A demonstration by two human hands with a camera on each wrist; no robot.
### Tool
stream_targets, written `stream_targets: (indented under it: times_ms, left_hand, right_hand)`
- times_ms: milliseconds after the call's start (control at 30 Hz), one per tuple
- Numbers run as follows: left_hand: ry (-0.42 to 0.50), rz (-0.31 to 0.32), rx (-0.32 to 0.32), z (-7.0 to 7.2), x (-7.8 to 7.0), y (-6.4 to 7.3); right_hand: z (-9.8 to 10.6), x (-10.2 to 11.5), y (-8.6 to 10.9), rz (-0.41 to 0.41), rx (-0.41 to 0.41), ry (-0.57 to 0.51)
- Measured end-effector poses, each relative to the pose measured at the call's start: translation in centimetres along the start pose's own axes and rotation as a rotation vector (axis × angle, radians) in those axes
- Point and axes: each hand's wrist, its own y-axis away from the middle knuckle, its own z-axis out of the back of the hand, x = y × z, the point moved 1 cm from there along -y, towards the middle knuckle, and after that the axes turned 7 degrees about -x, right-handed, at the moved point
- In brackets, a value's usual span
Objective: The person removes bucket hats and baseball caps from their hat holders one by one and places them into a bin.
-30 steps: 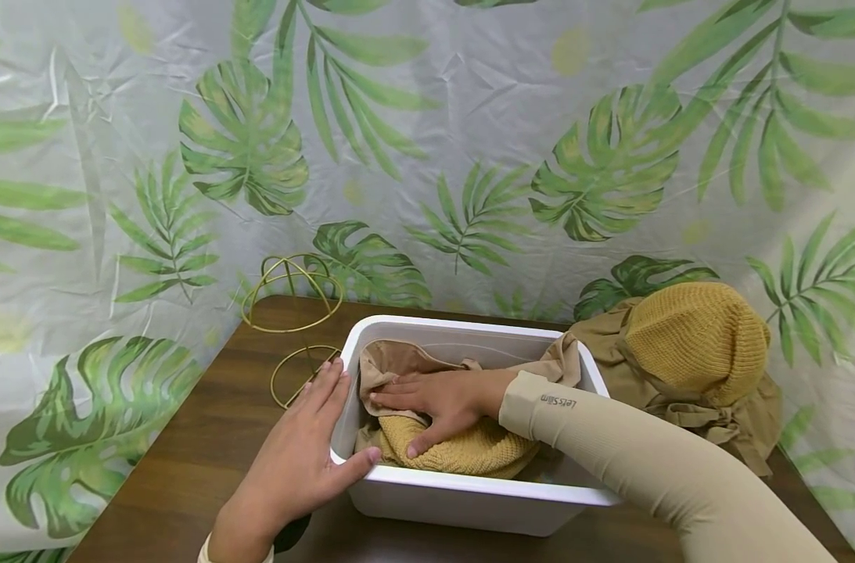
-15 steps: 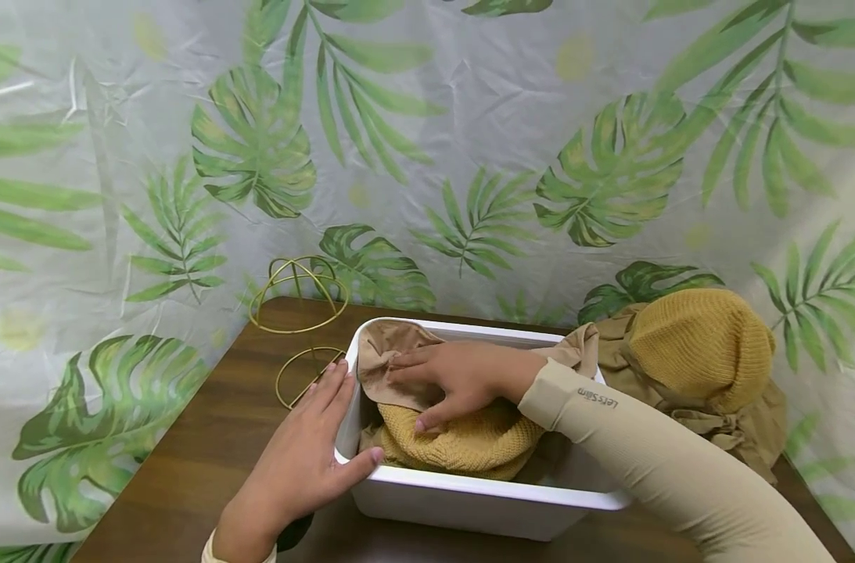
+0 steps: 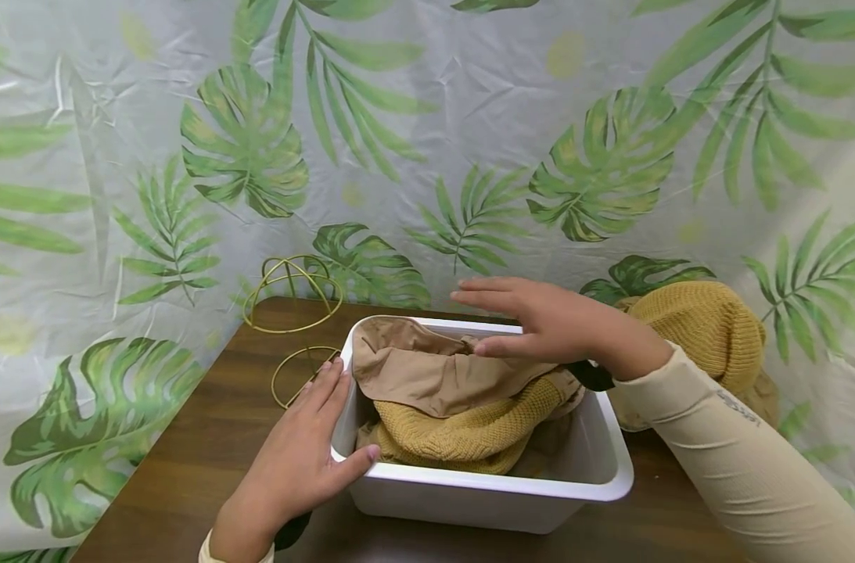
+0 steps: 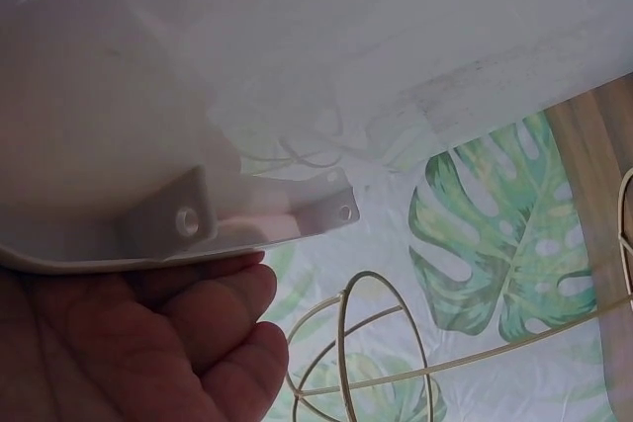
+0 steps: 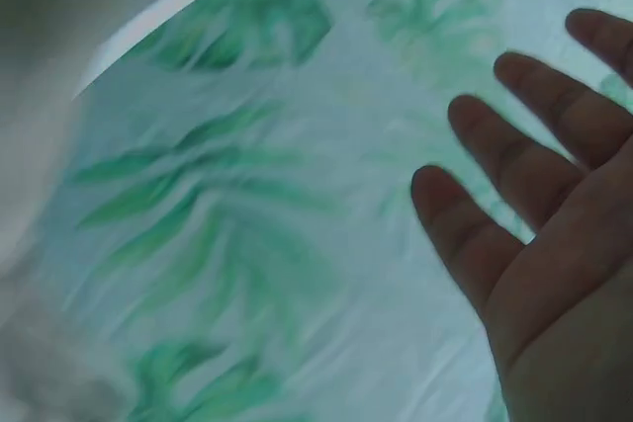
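A white plastic bin (image 3: pixel 490 488) holds a tan cloth garment (image 3: pixel 427 383) bunched over a mustard knit item (image 3: pixel 448 438). My left hand (image 3: pixel 286 469) rests along the bin's left rim, fingers extended and thumb on the front rim. From the left wrist, its fingers (image 4: pixel 223 313) show against the underside of that rim. My right hand (image 3: pixel 554 324) hovers over the bin's back right part, fingers straight and nothing held. The right wrist view has the same hand (image 5: pixel 564 205) with its fingers spread apart.
Behind my right forearm sits a mustard knit hat (image 3: pixel 709 324) on tan cloth (image 3: pixel 765 403). Gold wire frames (image 3: pixel 293 324) stand on the wooden table (image 3: pixel 195 446) left of the bin. A leaf-print sheet (image 3: pixel 399 117) hangs behind the table.
My right hand has lifted off the cloth in the bin and moved up and right. The tan cloth now lies further over the knit item. My left hand stays on the rim.
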Motion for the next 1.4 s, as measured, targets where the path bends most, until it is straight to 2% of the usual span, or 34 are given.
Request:
stream_targets:
  times_ms: [133,267,367,433,633,833,967,1167,1400]
  left_hand:
    - [-0.002,0.002,0.0,0.0,0.1,0.0]
    - [-0.004,0.003,-0.002,0.1,0.2,0.0]
    - [-0.005,0.005,-0.003,0.1,0.2,0.0]
    - [-0.005,0.006,-0.003,0.1,0.3,0.1]
    - [-0.003,0.004,-0.006,0.1,0.5,0.2]
    - [0.0,-0.005,-0.013,0.1,0.5,0.1]
    - [0.005,-0.006,-0.015,0.1,0.5,0.1]
    - [0.002,-0.011,-0.018,0.0,0.4,0.1]
    - [0.001,-0.047,-0.035,-0.2,0.2,-0.1]
  right_hand:
    - [0.3,-2.1,3.3,-0.149,0.003,0.002]
    - [0.0,-3.7,5.9,-0.298,0.021,0.004]
    - [-0.3,-4.4,7.0,-0.366,0.029,0.032]
    - [-0.5,-4.6,7.5,-0.377,0.031,0.041]
    - [-1.4,-4.6,7.6,-0.289,-0.001,0.004]
    - [-2.4,-3.5,6.5,-0.178,0.013,-0.022]
    - [-3.0,-2.5,5.2,-0.124,0.048,-0.009]
    - [-3.9,-0.9,2.6,-0.072,0.142,-0.028]
    - [-6.9,-0.3,0.5,-0.001,0.24,0.014]
